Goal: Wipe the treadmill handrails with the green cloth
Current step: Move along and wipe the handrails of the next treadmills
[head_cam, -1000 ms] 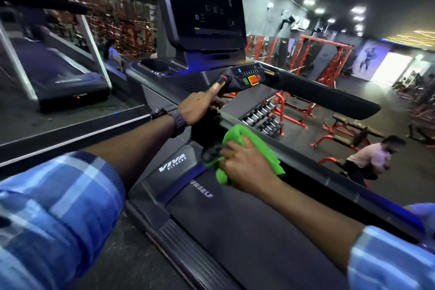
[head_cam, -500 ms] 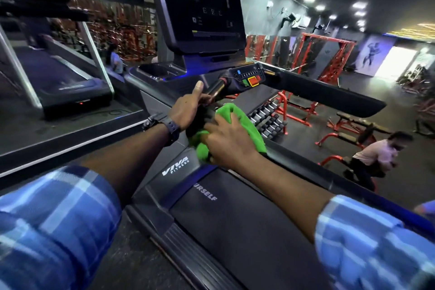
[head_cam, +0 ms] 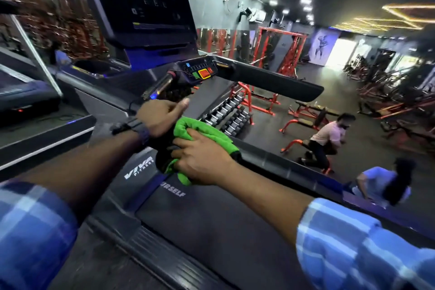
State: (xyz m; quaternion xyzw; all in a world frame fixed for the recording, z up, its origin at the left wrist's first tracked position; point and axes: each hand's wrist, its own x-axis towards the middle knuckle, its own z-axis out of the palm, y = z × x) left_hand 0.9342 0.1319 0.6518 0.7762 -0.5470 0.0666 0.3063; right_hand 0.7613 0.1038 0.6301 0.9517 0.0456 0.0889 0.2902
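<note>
Green cloth [head_cam: 202, 133] is sitting bunched up at frame centre, wrapped over a dark handrail grip [head_cam: 162, 148] below the treadmill console. Right hand [head_cam: 202, 161] is lying on top of the cloth, fingers curling down around it and pinching it against the grip; most of the cloth's lower half is being covered by that hand, only a green tail is poking out under the palm. Left hand [head_cam: 161, 116] is closing round the same bar just above the cloth, thumb sticking up and forward, touching or nearly touching the green edge, hard to tell which. The bar itself is mostly hiding under both hands and the cloth, so its shape is not reading well.

Watch [head_cam: 141, 134] is showing on the left wrist, partly blurred. Blue plaid sleeves [head_cam: 353, 247] are getting cut off by the bottom corners. Control panel [head_cam: 200, 72] with red and green buttons is sitting above the hands; its labels are too small to read. Big screen [head_cam: 143, 0] is running off the top edge. Belt deck [head_cam: 211, 231] lettering is partly covered: "VIVA" and "URSELF" are visible. Right handrail [head_cam: 277, 85] is stretching out toward the gym floor. Dumbbell rack [head_cam: 226, 114] and two people [head_cam: 329, 136] in the background are blurry.
</note>
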